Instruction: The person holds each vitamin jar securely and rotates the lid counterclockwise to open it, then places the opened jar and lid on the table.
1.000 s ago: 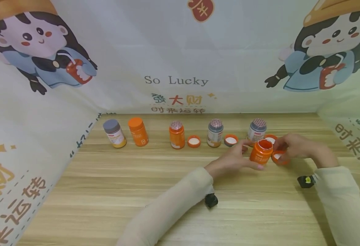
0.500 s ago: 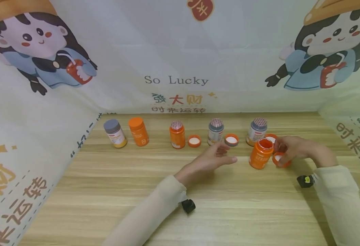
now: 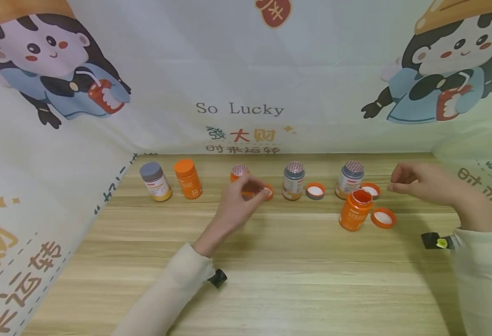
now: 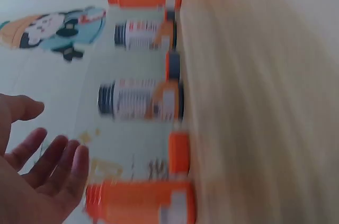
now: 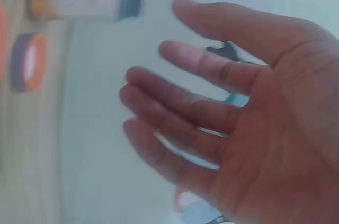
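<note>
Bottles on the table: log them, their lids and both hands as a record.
Capped: gray-capped bottle, orange-capped bottle
Uncapped, mouth covered: rear orange bottle, two gray-necked bottles
Uncapped, mouth open: front orange bottle
Loose lids: four, beside uncapped bottles
Left hand: empty, in front of rear orange bottle
Right hand: empty, right of the bottles

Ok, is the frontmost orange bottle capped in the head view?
No, the orange bottle is open at the top, with an orange cap lying beside it on the table.

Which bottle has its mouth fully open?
The frontmost orange bottle: its bare mouth shows the inside, while the others have caps or patterned covers on top.
</note>
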